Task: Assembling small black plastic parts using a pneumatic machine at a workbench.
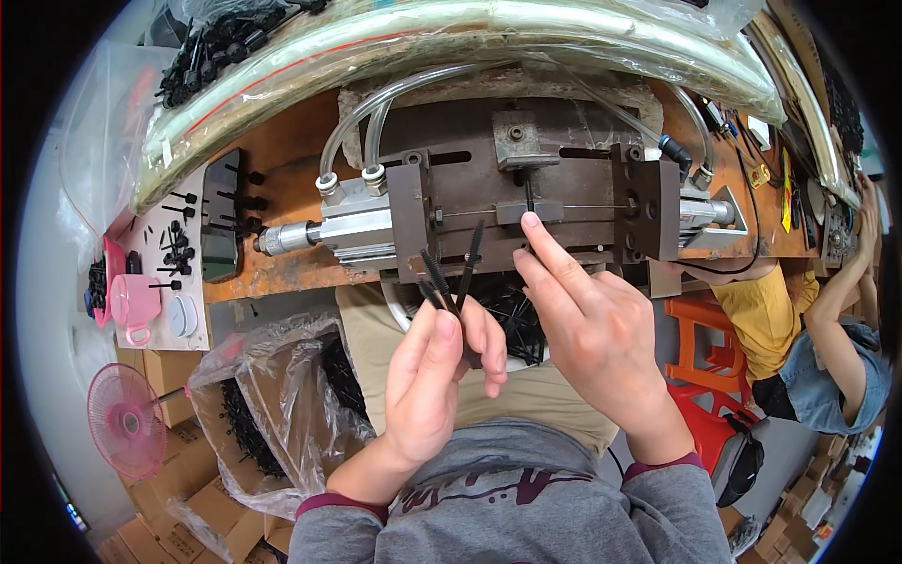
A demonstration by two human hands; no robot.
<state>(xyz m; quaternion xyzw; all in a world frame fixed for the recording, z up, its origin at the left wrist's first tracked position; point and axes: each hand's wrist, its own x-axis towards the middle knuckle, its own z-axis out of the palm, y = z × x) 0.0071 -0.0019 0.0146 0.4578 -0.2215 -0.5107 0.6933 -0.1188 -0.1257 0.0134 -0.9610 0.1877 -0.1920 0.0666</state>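
Note:
My left hand (pixel 434 376) is closed around several black mascara wands (pixel 467 268), bristled ends pointing up and fanned apart. They stand in front of a dark metal bench fixture (pixel 460 188). My right hand (pixel 597 329) reaches to the middle of that fixture with index and middle fingers stretched out. Its index fingertip is at a small metal block (pixel 540 211), by the lower end of a thin black rod (pixel 529 188) on the block. The right thumb is hidden, and no held object shows in that hand. A thin metal rod runs sideways from the block on both sides.
Air cylinders (pixel 352 226) with clear hoses flank the fixture. A phone (pixel 222 216), loose black parts (pixel 177 246) and a pink cup (pixel 134 301) lie at left. Below are a plastic-lined box (pixel 272 414) and a pink fan (pixel 127 420). Another person (pixel 836 348) sits at right near an orange stool (pixel 705 343).

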